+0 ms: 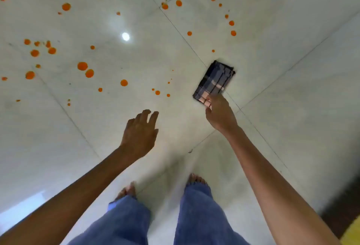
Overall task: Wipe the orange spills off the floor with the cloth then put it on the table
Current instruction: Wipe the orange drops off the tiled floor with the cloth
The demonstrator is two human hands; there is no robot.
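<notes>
Cloth (215, 79) and orange spills (82, 66) both show against the floor (292, 30), which fills most of what we see: big pale tiles, smooth and glossy, cut by thin dark joints that run on the slant. A round white glare (125, 36) from a lamp shines off the polish.

Next in size are our legs in loose blue jeans (198, 215), soft and faded, with bare feet (195, 179) showing at the hems.

Both bare arms reach forward and down. Our left hand (140, 133) hangs over a clean patch of tile, back up, fingers spread loose and a little bent, holding nothing. Our right hand (220, 116) stretches to the cloth, and its fingers (209, 99) overlap the near short edge. We cannot tell whether they pinch the fabric or only meet it.

The cloth is a folded flat rectangle, a dark plaid of navy and grey with paler pinkish squares. It sits ahead of the right foot, across a tile joint, just right of the nearest drops and touching none of them.

The spills are many round wet-looking dots and blobs, bright orange, from coin-like pools down to specks. They are scattered across the left and upper tiles, with a curved string of them at the top right.

A dark strip (339, 202) and a yellow corner (350, 235) edge the lower right.
</notes>
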